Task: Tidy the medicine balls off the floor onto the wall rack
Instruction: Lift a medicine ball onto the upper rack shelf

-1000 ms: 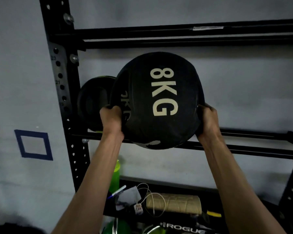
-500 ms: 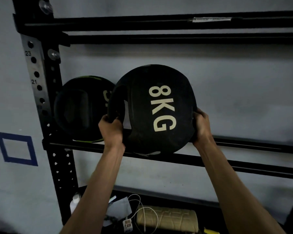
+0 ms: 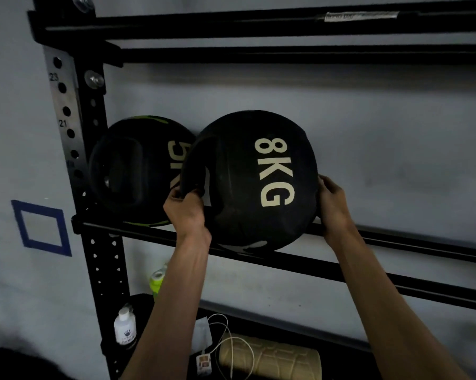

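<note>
1. 8 kg ball [image 3: 254, 182]: black, with cream lettering turned on its side. A second ago you held it clear above the rails. Now it is lower, its underside down at the two rails [image 3: 401, 282] of the wall rack [image 3: 94, 259]. By my judgement it is seated there, or very nearly.
2. Left grip [image 3: 186, 212]: clenched round the handle bar in the ball's left recess.
3. Right grip [image 3: 332, 204]: fingers curled over the ball's right edge, grasping it.
4. 5 kg ball [image 3: 132, 171]: already on the same rails, to the left, close to the upright. The 8 kg ball overlaps it in this view, so you cannot tell whether the two touch.
5. Meaning for the task: this ball looks all but placed, though you have not yet let go. Make sure it rests steady between the rails before you free it. The floor is out of view, so the number of balls left cannot be told.
6. Lower shelf, not part of the task: white bottle [image 3: 124, 329], green bottle [image 3: 157, 281], foam roller [image 3: 272, 357], white cable [image 3: 231, 338].
</note>
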Motion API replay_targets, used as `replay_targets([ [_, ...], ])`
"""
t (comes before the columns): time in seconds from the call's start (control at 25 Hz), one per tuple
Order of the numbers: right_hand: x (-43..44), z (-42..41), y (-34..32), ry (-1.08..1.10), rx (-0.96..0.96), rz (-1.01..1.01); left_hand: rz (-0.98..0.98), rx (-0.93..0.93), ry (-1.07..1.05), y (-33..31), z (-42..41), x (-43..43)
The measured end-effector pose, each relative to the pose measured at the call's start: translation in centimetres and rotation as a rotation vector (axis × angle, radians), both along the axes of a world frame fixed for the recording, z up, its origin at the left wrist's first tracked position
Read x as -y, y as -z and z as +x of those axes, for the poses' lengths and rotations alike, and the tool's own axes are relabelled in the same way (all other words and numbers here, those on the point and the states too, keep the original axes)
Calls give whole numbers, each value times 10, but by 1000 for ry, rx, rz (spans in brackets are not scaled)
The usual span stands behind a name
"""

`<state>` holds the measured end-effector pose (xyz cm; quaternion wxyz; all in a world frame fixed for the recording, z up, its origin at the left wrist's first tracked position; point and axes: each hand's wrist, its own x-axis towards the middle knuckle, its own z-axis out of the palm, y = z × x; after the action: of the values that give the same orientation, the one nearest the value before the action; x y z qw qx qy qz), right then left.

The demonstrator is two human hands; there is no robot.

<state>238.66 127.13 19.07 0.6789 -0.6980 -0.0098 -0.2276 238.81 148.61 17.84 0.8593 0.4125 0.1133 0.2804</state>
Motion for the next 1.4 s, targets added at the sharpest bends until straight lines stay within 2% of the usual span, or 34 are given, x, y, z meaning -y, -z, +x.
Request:
replay_targets([
  [0.2,-9,-14,6,-6,36,115,5,31,-69,-5,-2,13],
  [0.44,-11,2,11,17,-21,407,194,2,-171,-6,-12,34],
  [0.8,-6,5,8,6,-124,340,342,-61,-208,-15,-8,51],
  [1.16,-2,29,17,-41,-106,391,426,-95,-299,-16,9,52],
  [1.24,-3,31,26,-23,-103,448,485,-89,-271,-23,16,46],
  [1.4,-11,21,50,54,-131,526,738,-63,-142,-47,26,39],
])
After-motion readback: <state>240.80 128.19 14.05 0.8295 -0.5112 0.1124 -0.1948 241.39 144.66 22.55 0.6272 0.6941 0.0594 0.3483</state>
